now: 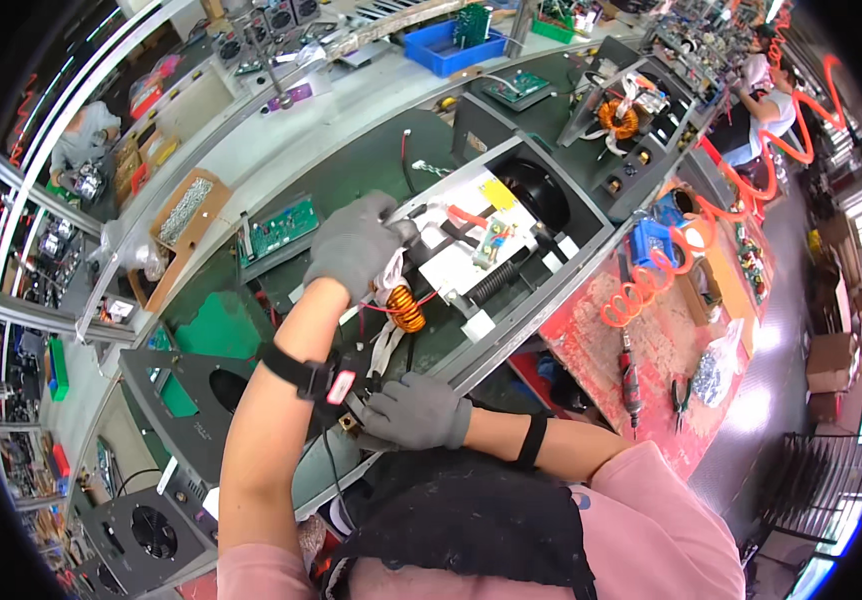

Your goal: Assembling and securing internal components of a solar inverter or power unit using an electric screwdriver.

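My left hand [356, 245], in a grey glove, reaches into an open metal chassis [511, 345]. Its fingers are curled beside the white board [451, 262]; whatever they grip is hidden. Just below that hand a copper-wound ring coil [406, 309] sits among white-sleeved leads and a red wire. Also gloved in grey, my right hand [416, 412] is closed at the chassis's near end, next to a brass terminal [349, 423]. What lies between its fingers cannot be made out. A black fan [536, 192] fills the far end of the chassis.
A green circuit board [283, 229] lies left of the chassis. Another opened unit [619, 118] stands beyond it on the line. To the right, a red bench [601, 350] carries a screwdriver [631, 385], pliers [682, 407] and a coiled red hose [641, 290]. Other people work farther off.
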Tool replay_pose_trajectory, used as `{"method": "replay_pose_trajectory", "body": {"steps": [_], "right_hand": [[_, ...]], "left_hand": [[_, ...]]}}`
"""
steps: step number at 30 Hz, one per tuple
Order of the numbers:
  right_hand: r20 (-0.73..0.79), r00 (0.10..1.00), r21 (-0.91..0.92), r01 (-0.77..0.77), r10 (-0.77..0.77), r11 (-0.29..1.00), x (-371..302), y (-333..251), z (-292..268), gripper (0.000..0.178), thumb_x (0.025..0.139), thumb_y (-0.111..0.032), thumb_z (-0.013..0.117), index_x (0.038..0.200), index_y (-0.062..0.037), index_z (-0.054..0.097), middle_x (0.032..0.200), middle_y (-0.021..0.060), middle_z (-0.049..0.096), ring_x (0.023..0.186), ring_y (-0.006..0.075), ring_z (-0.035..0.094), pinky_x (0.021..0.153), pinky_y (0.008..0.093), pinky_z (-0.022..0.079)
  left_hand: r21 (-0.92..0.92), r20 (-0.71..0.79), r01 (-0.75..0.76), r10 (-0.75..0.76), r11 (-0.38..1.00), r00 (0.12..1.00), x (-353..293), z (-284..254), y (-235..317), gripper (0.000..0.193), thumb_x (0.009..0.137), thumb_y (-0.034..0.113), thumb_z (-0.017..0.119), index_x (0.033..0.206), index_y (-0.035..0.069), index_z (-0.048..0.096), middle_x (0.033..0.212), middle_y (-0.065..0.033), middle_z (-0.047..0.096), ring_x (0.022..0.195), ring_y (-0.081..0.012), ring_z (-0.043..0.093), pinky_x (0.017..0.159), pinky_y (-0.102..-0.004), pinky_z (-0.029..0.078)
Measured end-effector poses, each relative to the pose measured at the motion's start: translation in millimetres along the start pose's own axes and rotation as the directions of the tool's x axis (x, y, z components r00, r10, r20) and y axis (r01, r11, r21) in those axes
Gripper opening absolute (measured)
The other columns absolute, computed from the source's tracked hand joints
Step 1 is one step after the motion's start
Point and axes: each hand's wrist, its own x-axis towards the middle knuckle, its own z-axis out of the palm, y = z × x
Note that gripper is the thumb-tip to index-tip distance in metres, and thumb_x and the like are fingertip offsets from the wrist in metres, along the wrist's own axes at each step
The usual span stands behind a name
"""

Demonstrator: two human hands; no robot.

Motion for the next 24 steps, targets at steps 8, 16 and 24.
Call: {"method": "replay_pose_trajectory", "body": {"steps": [8, 16, 24], "right_hand": [[0.071, 0.983, 0.036, -0.175, 0.172, 0.984, -34, 64, -27, 0.023, 0.063, -0.031, 0.069, 0.083, -0.0198, 0.062, 0.068, 0.0029, 0.056, 0.058, 0.0234, 0.057, 0.046, 0.0385, 0.039], [-0.272, 0.945, -0.135, -0.224, 0.181, 0.965, -78, 162, -61, 0.027, 0.059, -0.025, 0.066, 0.077, -0.0095, 0.053, 0.064, 0.0053, 0.048, 0.058, 0.0249, 0.050, 0.054, 0.0385, 0.037], [-0.322, 0.911, -0.233, -0.341, 0.258, 0.911, -164, 270, -82, 0.025, 0.081, -0.025, 0.052, 0.092, -0.0026, 0.054, 0.086, 0.0155, 0.057, 0.077, 0.0343, 0.055, 0.071, 0.0418, 0.042]], "left_hand": [[-0.241, -0.330, -0.315, 0.227, 0.918, 0.916, -45, -18, -17, 0.027, 0.075, 0.006, 0.057, 0.101, 0.006, 0.064, 0.096, -0.0115, 0.065, 0.090, -0.0235, 0.062, 0.081, -0.0308, 0.047], [-0.981, 0.148, 0.115, -0.217, -0.159, 0.965, -82, 34, -101, 0.028, 0.090, 0.014, 0.051, 0.114, -0.001, 0.055, 0.078, -0.0054, 0.058, 0.074, -0.0163, 0.058, 0.066, -0.0289, 0.051], [-0.919, 0.206, 0.039, -0.393, -0.392, 0.896, -70, 125, -135, 0.040, 0.089, 0.003, 0.052, 0.125, -0.011, 0.040, 0.113, -0.0246, 0.053, 0.102, -0.0298, 0.058, 0.089, -0.0322, 0.052]]}}
